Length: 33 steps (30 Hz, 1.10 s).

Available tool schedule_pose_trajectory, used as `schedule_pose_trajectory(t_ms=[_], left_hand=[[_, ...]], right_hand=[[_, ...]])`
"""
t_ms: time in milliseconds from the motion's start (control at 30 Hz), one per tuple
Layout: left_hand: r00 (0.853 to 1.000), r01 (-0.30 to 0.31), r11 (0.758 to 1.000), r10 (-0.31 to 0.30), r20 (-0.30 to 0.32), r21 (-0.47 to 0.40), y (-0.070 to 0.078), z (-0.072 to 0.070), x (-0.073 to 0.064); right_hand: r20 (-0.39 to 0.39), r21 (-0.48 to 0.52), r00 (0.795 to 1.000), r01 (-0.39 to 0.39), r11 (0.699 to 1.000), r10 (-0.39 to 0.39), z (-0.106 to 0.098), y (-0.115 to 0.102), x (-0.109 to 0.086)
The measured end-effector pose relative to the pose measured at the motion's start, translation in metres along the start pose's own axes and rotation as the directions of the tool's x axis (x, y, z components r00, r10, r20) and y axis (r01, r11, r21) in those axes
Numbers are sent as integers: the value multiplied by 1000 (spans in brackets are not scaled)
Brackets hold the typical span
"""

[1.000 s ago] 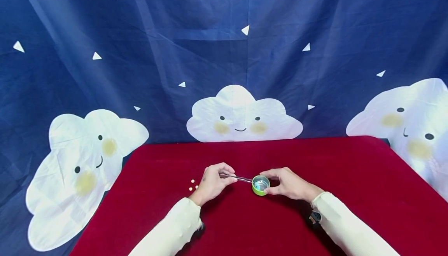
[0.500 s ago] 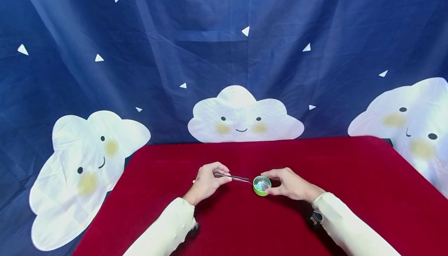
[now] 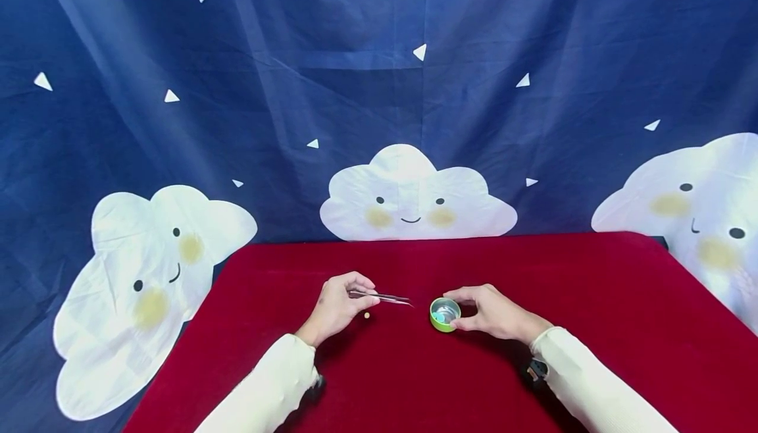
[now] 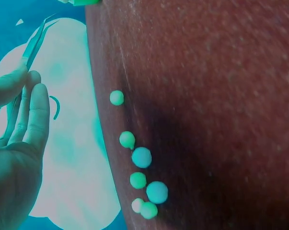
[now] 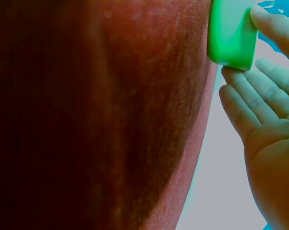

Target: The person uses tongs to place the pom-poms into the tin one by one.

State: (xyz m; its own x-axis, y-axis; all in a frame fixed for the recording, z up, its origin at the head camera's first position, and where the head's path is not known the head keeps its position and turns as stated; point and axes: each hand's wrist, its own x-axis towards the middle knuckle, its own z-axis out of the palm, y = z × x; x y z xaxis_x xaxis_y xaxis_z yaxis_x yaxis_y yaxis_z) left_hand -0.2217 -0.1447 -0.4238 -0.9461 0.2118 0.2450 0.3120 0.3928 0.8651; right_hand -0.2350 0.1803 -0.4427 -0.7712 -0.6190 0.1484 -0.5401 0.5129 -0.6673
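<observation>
My left hand (image 3: 339, 303) pinches a pair of metal tweezers (image 3: 385, 297) between thumb and fingers, tips pointing right toward the tin. In the left wrist view the tweezers (image 4: 35, 42) have slightly parted tips with nothing between them. A small round green tin (image 3: 443, 325), open at the top, stands on the cloth with something light blue inside. My right hand (image 3: 497, 313) grips that tin from its right side, thumb and fingers at its wall. One small pale ball (image 3: 366, 315) lies beside my left hand. The left wrist view shows several balls (image 4: 142, 157) in two sizes.
A red cloth (image 3: 403, 380) covers the table. Behind its far edge hangs a dark blue curtain (image 3: 355, 104) printed with white clouds and triangles.
My left hand has drawn the tweezers leftward, out of the tin and away from it. A ball now shows right of the hand; those to its left are hidden. My right hand stays at the tin.
</observation>
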Motion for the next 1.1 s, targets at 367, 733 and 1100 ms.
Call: schedule_pose_trajectory(t_ms=[367, 733, 1100], left_hand=[[995, 100, 994, -98, -35, 43, -2, -11, -7], [994, 86, 994, -81, -77, 73, -5, -25, -10], [987, 110, 991, -100, -128, 72, -15, -40, -18]], right_hand=[[-15, 3, 999, 43, 999, -43, 0, 1, 1], [-8, -19, 1000, 17, 1000, -17, 0, 0, 0], [-12, -6, 1000, 28, 1000, -28, 1, 1, 0]])
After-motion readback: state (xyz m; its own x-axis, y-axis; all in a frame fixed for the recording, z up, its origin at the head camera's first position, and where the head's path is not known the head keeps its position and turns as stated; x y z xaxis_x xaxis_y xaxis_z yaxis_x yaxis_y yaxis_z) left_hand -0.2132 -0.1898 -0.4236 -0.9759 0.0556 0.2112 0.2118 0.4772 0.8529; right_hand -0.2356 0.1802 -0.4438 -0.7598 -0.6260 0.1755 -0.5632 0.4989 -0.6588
